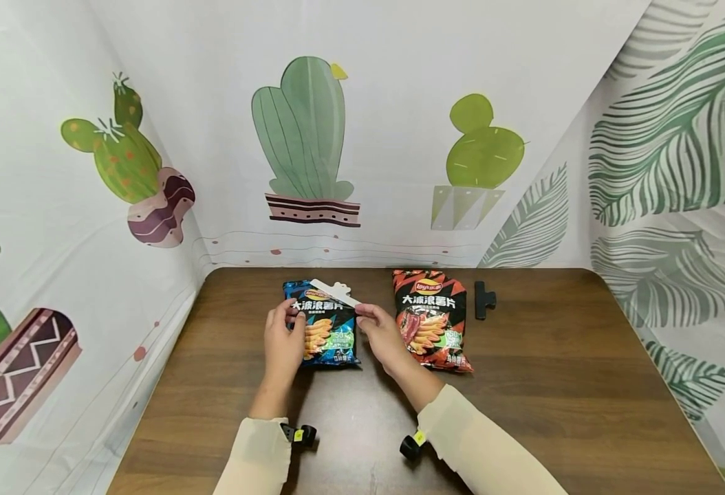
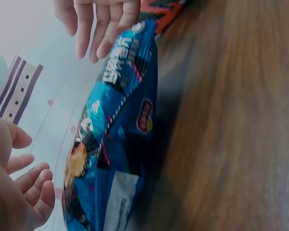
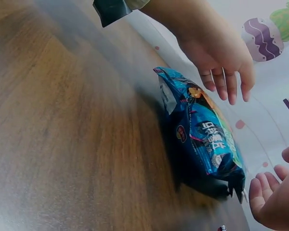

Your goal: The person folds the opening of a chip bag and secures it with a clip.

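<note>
Presently, we note the left hand (image 1: 284, 344) over the left edge of the blue bag (image 1: 338, 320), partly hiding it, and the right hand (image 1: 388, 337) beside the white clip (image 1: 331, 291) across its top. Each grip is released, fingers loosely bent. Rightward on the same desk (image 1: 554, 385) lie a red bag (image 1: 424, 306) and black clip (image 1: 481, 301). Only the wrist views reveal the blue bag's white panel (image 2: 120, 199).

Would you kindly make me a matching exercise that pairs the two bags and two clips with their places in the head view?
Things
1. white clip
2. red bag
3. black clip
4. blue bag

Places
A. right of the red bag
B. partly hidden by the left hand
C. across the blue bag's upper part
D. between the blue bag and the black clip

Pairs: 1-C, 2-D, 3-A, 4-B
</note>
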{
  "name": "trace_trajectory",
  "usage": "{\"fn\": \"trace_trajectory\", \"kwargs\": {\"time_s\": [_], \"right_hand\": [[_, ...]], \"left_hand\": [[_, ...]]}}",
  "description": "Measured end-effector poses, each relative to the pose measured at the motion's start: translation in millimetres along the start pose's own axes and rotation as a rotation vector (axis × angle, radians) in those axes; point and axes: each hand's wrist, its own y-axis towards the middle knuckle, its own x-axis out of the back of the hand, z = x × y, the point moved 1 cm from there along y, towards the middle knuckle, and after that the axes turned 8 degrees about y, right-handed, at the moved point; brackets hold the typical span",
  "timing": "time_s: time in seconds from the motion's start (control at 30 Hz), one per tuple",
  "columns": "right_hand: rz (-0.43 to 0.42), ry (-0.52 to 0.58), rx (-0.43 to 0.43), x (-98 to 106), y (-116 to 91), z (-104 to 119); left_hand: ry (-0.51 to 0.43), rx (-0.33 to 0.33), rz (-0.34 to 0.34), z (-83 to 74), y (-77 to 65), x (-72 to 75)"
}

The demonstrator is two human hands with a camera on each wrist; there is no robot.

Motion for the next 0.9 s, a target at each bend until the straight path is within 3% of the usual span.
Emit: {"fn": "trace_trajectory", "kwargs": {"time_s": [0.4,0.9], "right_hand": [[-0.044,0.023,0.103,14,-3,12],[-0.074,0.034,0.084,40,-1,20]], "left_hand": [[-0.064,-0.071,0.053,-19.1,-7.0,-7.5],[-0.132,-0.104,0.193,-34.5,-19.4,-23.8]]}}
